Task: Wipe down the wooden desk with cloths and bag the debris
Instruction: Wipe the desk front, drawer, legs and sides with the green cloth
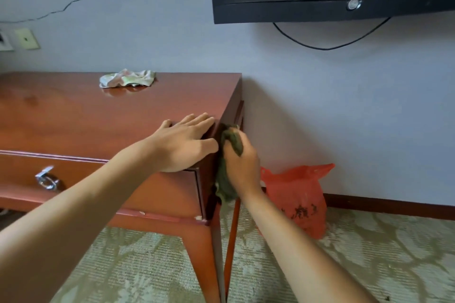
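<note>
Mid-frame, the left hand (183,141) lies flat, fingers released, on the desk (73,118); the right hand (242,166) grasps a green cloth (227,179) against its side

Soft daylight fills the room, the shiny table (73,115) top shows pale glare near its left edge, and the picture is slightly blurry and bent at the edges.

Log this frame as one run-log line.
left hand: flat on red-brown wooden desk | right hand: dark green cloth on desk side | stage: wiping
</note>
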